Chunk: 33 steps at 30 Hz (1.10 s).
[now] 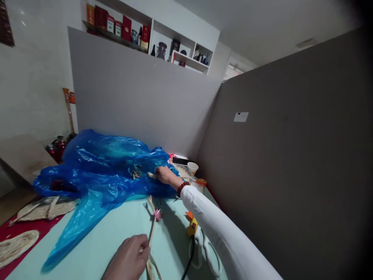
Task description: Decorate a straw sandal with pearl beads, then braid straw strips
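Note:
My left hand (129, 254) is closed on a pale, straw-coloured twisted cord (151, 232) near the front of the table. The cord's lower ends hang below the fingers, and its upper part runs forward past a small pink clip-like object (157, 214). My right hand (164, 175), with a dark red bead bracelet at the wrist, reaches to the blue plastic bag (101, 167). A short pale piece (151, 175) sticks out from its closed fingers; its full shape is hidden. Beside it, several cut straw-like ends (135, 171) show in the bag's opening.
White-handled scissors (208, 252) and a yellow tool with a black cable (192, 226) lie by my right forearm. A paper cup (192, 168) stands at the back right. Woven pale pieces (46, 208) lie at left. Grey partitions (145, 97) enclose the table.

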Each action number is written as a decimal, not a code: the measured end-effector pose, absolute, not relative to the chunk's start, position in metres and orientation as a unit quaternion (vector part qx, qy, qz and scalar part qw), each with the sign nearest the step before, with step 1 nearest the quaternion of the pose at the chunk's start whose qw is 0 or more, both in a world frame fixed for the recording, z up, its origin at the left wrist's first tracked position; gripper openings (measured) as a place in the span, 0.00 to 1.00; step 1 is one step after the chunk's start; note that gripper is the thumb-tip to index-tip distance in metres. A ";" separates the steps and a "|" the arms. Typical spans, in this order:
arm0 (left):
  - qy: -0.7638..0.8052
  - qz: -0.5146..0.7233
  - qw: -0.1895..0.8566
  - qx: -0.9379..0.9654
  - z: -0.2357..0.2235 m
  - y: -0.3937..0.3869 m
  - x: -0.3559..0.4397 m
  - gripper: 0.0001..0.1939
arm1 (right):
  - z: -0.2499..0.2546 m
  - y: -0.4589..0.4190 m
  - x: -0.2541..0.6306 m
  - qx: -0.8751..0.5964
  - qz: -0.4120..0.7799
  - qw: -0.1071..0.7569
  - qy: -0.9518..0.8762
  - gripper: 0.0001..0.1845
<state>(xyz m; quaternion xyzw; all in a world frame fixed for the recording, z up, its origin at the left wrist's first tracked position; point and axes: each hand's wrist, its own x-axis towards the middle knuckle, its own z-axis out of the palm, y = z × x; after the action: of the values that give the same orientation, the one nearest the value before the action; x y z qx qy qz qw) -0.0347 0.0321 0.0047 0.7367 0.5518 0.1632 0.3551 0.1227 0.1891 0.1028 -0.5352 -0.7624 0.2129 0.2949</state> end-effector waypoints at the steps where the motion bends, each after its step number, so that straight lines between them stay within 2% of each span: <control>1: 0.546 0.176 0.371 0.730 0.005 0.033 -0.035 0.14 | 0.096 0.188 0.124 -0.540 0.214 0.278 -0.765 0.12; 3: 0.530 0.202 0.417 0.710 0.005 0.034 -0.036 0.13 | 0.093 0.180 0.129 -0.539 0.214 0.267 -0.769 0.10; 6: 0.507 0.228 0.506 0.659 0.005 0.034 -0.036 0.13 | 0.111 0.152 0.139 -0.523 0.207 0.309 -0.767 0.06; 9: 0.498 0.227 0.597 0.586 0.006 0.030 -0.036 0.18 | 0.131 0.105 0.154 -0.506 0.211 0.374 -0.748 0.10; 10: 0.494 0.226 0.622 0.564 0.007 0.029 -0.037 0.19 | 0.133 0.086 0.159 -0.499 0.228 0.388 -0.740 0.11; 13: 0.474 0.236 0.673 0.517 0.012 0.026 -0.039 0.18 | 0.121 0.030 0.169 -0.478 0.413 0.419 -0.653 0.14; 16: 0.460 0.252 0.698 0.488 0.015 0.024 -0.041 0.17 | 0.091 -0.005 0.171 -0.495 0.529 0.397 -0.564 0.20; 21: 0.450 0.262 0.720 0.459 0.019 0.026 -0.042 0.17 | 0.052 -0.012 0.165 -0.486 0.626 0.400 -0.461 0.27; 33: 0.483 0.229 0.699 0.475 0.022 0.025 -0.043 0.22 | 0.037 -0.008 0.156 -0.495 0.626 0.398 -0.452 0.22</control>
<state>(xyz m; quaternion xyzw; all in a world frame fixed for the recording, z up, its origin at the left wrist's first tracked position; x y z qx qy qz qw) -0.0429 0.0254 0.0217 0.4751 0.4832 0.2286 0.6990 0.1564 -0.0082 0.0368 -0.4954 -0.4522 0.6260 0.3977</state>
